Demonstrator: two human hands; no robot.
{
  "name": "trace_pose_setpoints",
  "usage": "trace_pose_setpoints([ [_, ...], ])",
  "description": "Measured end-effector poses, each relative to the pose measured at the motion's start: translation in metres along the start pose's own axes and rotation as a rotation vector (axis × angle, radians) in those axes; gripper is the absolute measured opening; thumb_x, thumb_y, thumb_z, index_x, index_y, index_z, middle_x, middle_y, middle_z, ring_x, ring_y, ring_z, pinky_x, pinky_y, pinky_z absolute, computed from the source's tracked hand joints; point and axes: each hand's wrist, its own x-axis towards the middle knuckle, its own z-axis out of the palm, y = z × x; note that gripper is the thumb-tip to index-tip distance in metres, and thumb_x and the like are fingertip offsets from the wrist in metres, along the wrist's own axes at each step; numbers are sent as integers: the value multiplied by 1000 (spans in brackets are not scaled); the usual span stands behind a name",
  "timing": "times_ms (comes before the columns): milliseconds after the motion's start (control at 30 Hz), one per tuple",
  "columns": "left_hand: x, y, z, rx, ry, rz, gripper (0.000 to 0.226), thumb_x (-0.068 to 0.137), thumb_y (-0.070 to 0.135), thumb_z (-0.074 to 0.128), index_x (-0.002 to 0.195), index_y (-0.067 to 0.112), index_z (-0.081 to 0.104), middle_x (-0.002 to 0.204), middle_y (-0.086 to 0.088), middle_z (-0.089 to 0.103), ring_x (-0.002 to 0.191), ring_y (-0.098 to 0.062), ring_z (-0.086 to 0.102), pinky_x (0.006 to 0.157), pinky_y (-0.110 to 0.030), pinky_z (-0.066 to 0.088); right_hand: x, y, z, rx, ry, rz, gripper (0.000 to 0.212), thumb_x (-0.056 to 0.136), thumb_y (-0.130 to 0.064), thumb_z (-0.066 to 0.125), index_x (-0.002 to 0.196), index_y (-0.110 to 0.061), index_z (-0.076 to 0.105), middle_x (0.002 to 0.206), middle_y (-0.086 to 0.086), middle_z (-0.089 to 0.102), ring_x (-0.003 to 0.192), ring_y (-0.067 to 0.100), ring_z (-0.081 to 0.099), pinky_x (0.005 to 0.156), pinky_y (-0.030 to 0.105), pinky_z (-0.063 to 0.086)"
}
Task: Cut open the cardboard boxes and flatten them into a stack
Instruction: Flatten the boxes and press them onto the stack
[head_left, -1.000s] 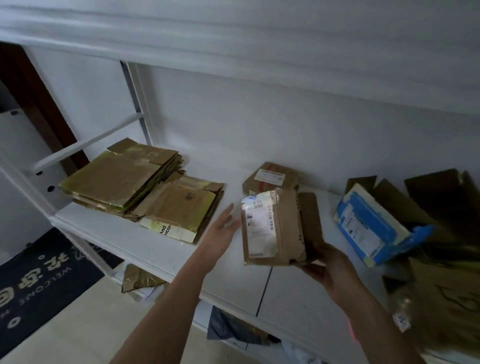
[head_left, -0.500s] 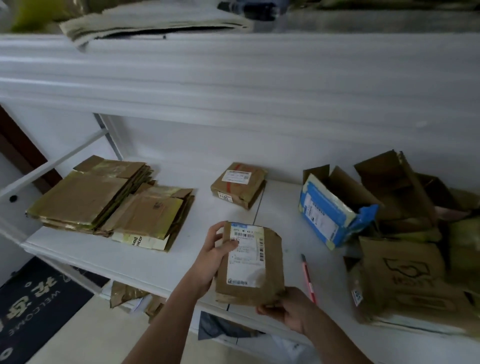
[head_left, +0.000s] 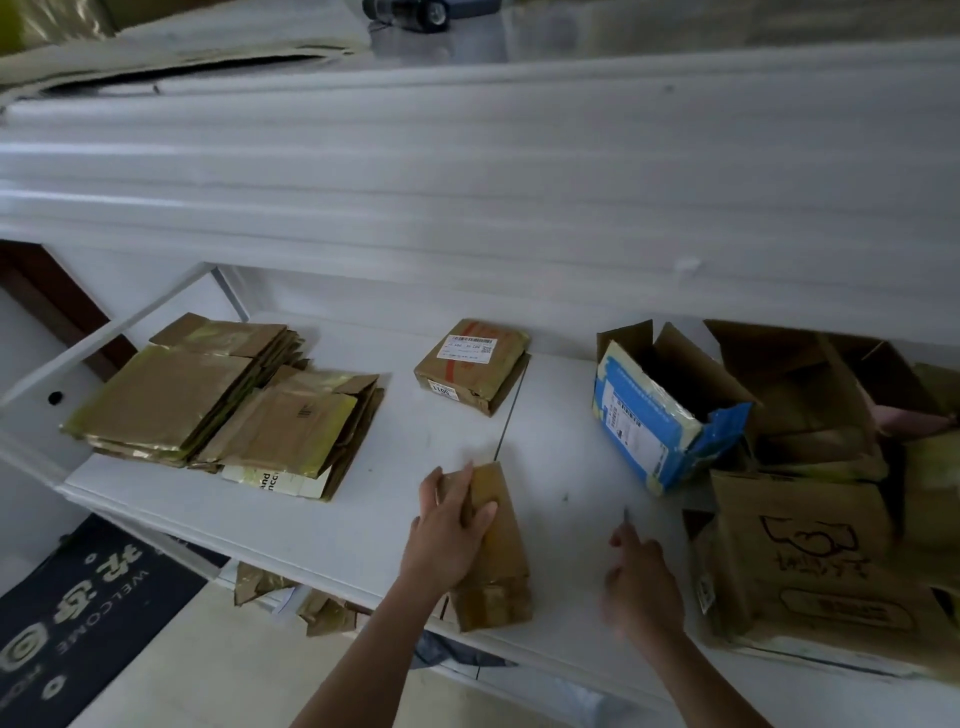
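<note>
A small brown taped box (head_left: 503, 556) stands on its side at the front edge of the white shelf (head_left: 322, 525). My left hand (head_left: 447, 535) grips its upper left side. To the right my right hand (head_left: 641, 584), blurred, is closed around a thin cutter (head_left: 626, 515) whose tip pokes out above the fingers, a short way from the box. A stack of flattened cardboard (head_left: 223, 405) lies at the shelf's left end. Another sealed brown box (head_left: 472, 364) with a label sits at the back middle.
An opened blue and white box (head_left: 649, 421) and several opened brown boxes (head_left: 810, 561) crowd the right end. The upper shelf's thick white edge (head_left: 467, 156) hangs overhead. More cardboard scraps (head_left: 260, 582) lie below, and a dark welcome mat (head_left: 78, 613) is on the floor.
The small box went from being held up in both hands to standing on the shelf under my left hand. My right hand let go of it and closed on the cutter lying to the right.
</note>
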Motion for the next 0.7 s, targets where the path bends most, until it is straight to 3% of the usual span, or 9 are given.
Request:
trace_pose_setpoints([
  [67,-4,-7,4,-175,-12,-109,89,86,56,63,153,44,5,156,4,-2,136,-36,33,106,-50,42,5,1,-2,224,-44,-21,22,96,-6,52,115,-17,56,101,7,63,70,15,63,61,25,52],
  [133,-9,-15,11,-354,-28,-190,104,78,51,76,152,44,3,149,-5,13,124,-30,38,103,-48,45,7,2,-7,380,-20,-47,18,95,0,53,104,-10,65,87,7,67,54,6,59,50,12,48],
  [200,-13,-17,17,-454,-16,-199,104,79,46,77,152,44,3,144,-10,27,124,-31,43,103,-53,46,9,-2,-11,424,-2,-100,25,96,1,52,114,-7,67,86,4,65,65,5,60,57,9,48],
  [300,-16,-13,17,-603,-44,-257,93,89,34,71,151,48,2,143,-9,32,128,-37,43,102,-58,46,9,-18,-18,546,-77,-163,39,95,2,52,128,-18,57,114,8,58,101,12,59,88,24,54],
  [367,-18,-14,12,-740,-120,-309,88,94,19,63,150,53,5,143,-8,36,125,-37,46,96,-55,50,6,-31,-22,602,-26,-217,43,90,2,62,127,-21,56,119,3,54,105,9,56,84,18,53],
  [467,-26,-15,11,-795,-131,-274,84,96,12,59,151,49,7,145,-8,40,124,-38,48,87,-50,53,-4,-54,-28,704,98,-306,31,88,-5,68,116,-15,61,110,0,62,97,8,62,76,16,55],
  [567,-30,-14,16,-824,-52,-269,80,96,16,62,151,46,13,145,-8,41,125,-38,49,87,-53,53,-16,-74,-28,827,171,-387,5,95,-14,60,97,-18,59,80,2,69,72,9,68,67,26,59],
  [700,-33,-15,17,-860,-36,-279,79,93,20,66,150,48,19,149,-8,40,121,-35,54,71,-41,61,-24,-100,-24,902,105,-405,9,94,-21,61,90,-16,55,65,3,69,60,13,69,59,22,58],
])
